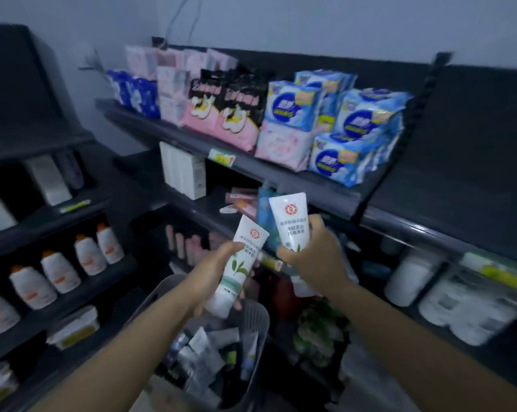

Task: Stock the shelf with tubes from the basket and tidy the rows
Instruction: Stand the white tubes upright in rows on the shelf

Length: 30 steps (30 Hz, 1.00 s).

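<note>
Both white tubes bear a red round emblem above Chinese print too blurred to read. The left hand point(221, 270) wraps the left tube point(242, 264) mid-body, slanted above the basket point(255, 318). The right hand point(315, 254) grips the right tube point(290, 218) by its lower half, upright before the shelf point(284, 173).

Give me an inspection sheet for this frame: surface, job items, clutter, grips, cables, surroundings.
Surface: dark shelf, partly bare.
Job's things: left tube, right tube, both white; basket below holds more.
Clutter: pink items lying loose on the shelf.
Grips: left hand holds left tube; right hand holds right tube.
Cables: two wires on the wall.
Surroundings: pad packs above; white bottles at left.
</note>
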Motion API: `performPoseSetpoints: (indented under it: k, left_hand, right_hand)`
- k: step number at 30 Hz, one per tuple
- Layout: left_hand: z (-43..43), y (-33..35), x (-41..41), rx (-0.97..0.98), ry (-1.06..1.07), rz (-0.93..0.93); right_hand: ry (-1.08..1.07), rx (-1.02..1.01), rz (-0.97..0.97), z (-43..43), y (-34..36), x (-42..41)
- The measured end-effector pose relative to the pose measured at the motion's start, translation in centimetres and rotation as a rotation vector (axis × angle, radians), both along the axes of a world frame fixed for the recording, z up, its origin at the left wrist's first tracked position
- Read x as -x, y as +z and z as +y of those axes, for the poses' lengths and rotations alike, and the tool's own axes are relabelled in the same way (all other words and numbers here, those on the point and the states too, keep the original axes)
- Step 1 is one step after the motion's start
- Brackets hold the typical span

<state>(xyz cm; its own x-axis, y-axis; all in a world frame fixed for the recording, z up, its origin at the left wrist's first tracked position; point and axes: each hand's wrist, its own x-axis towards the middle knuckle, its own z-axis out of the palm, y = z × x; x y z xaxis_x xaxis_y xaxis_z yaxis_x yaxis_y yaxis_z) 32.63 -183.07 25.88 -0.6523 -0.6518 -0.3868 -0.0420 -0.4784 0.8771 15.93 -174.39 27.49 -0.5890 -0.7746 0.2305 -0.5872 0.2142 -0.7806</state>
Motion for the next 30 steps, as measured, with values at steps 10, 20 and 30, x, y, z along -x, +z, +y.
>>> performPoseSetpoints:
  k: [10,20,30]
  left_hand:
    - [9.8,10.2,11.9,0.343,-0.342,0.125]
    - [17.9,13.8,21.0,0.452,-0.568,0.235]
    - [24.1,13.9,33.7,0.534,-0.735,0.303]
  right_hand:
    - [-0.36,0.105,0.147,15.6,10.2,8.0]
    - [-0.682,0.15,0.197,28.4,12.5,17.4]
    - [-0.723,0.108,0.187,34.7,11.2,32.3]
